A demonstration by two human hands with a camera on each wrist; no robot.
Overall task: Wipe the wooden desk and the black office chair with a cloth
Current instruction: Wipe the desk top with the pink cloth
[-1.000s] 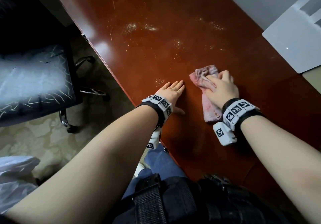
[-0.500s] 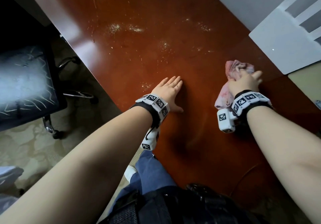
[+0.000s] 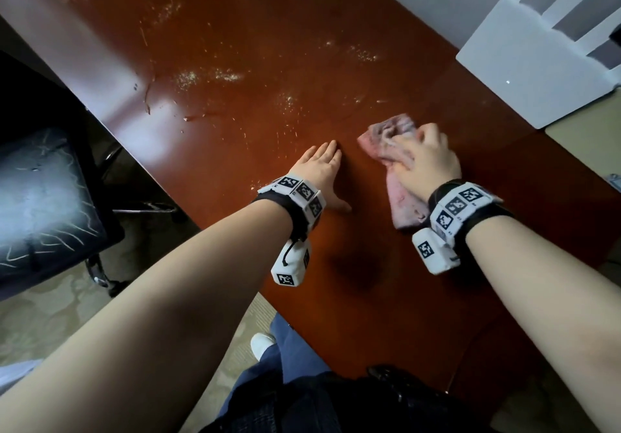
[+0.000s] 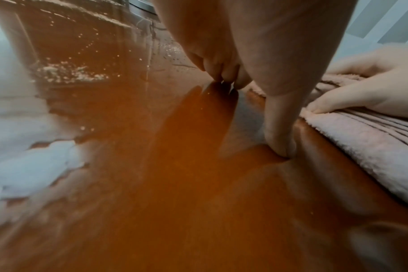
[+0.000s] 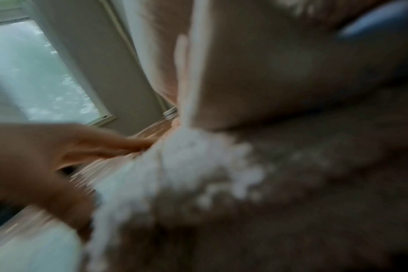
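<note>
- Wiping is under way on the glossy reddish-brown wooden bench (image 3: 336, 46); pale crumbs and streaks show on its far half, so I judge that part undone.
- The black office chair (image 3: 40, 204) stands off the bench's left edge, its seat marked with pale scratchy lines and apparently not yet wiped.
- The right hand (image 3: 426, 163), serving as the grip, has its fingers curled over the crumpled pink terry cloth (image 3: 389, 133), pressing it onto the bench; cloth sticks out beyond the fingertips and behind the wrist.
- The left hand (image 3: 319, 170) lies flat with straight fingers on the bench, just left of the cloth, holding nothing.
</note>
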